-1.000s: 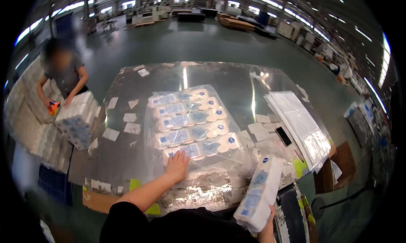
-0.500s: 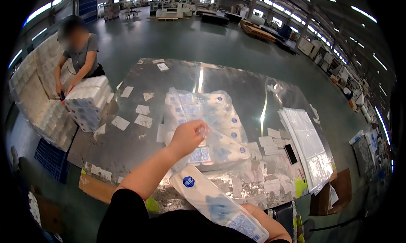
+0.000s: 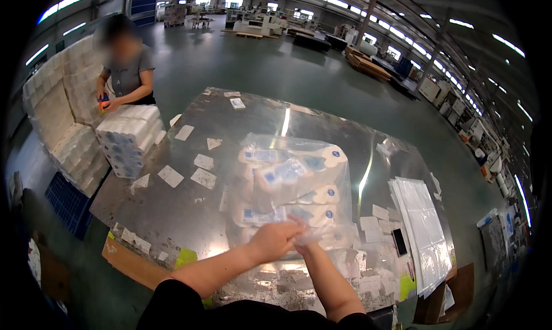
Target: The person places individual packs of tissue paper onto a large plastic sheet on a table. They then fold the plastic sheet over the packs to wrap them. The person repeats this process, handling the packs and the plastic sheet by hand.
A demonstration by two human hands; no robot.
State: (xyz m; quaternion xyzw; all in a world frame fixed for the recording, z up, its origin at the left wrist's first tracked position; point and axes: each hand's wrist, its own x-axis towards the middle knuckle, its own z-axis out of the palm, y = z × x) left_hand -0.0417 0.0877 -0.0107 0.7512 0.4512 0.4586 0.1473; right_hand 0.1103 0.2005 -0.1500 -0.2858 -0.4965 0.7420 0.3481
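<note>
A large clear plastic bag [image 3: 347, 177] lies on the metal-topped table, its mouth toward me. Inside are several white and blue soft-looking packs [image 3: 316, 196] in rows, seen through the film. One blurred pack [image 3: 283, 173] lies slanted on top of the others. My left hand [image 3: 272, 241] is closed at the bag's near edge, fingers bunched around thin film. Right beside it, my right hand [image 3: 306, 245] is closed on the same gathered film, its fingers partly hidden. Both hands nearly touch.
Flat white plastic bags [image 3: 422, 232] are piled at the table's right, beside a black phone [image 3: 399, 242]. Paper scraps [image 3: 171, 176] dot the metal table [image 3: 230, 126]. At left a co-worker [image 3: 127, 71] holds an orange-and-blue tool near a stack of wrapped packs [image 3: 129, 137].
The pack against my right forearm is gone from there; a slanted pack now lies atop those in the bag. My hands have come together at the bag's near edge. The co-worker's tool has risen.
</note>
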